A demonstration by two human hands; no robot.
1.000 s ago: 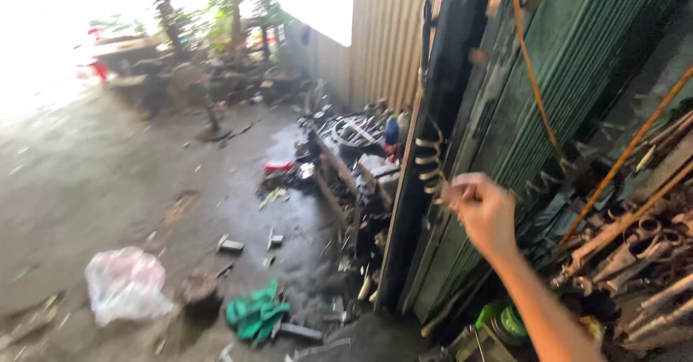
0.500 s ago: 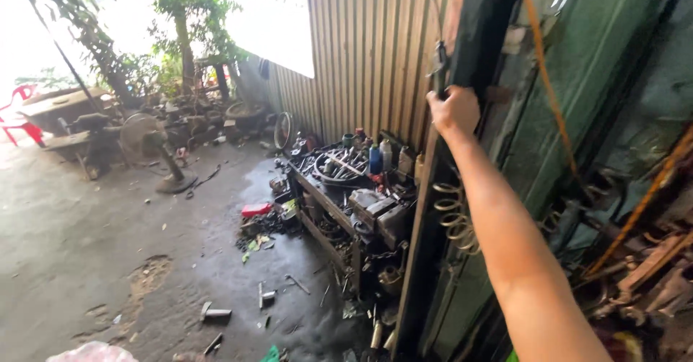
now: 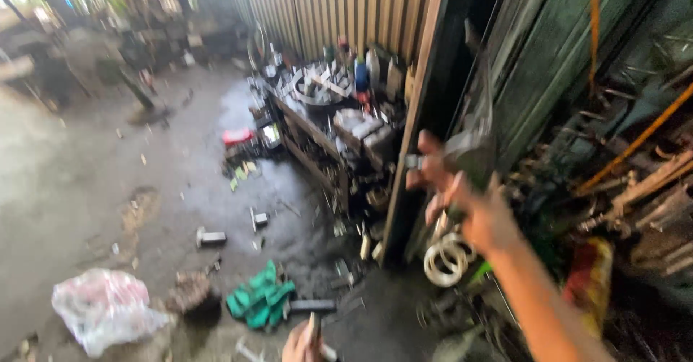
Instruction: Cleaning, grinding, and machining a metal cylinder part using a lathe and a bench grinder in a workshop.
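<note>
A dark, blurred metal piece (image 3: 469, 156) sits right of the frame's centre, gripped in the fingers of the right hand (image 3: 462, 196). At the bottom edge, a hammer (image 3: 312, 311) with a dark head lies across, handle clasped by the left hand (image 3: 302, 344).

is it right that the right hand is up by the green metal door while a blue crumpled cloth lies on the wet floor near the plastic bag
Not quite: the crumpled cloth is green, not blue, as the head view shows. The rest holds: the right hand is up by the green metal door, and the cloth lies on the wet floor near the plastic bag.
</note>
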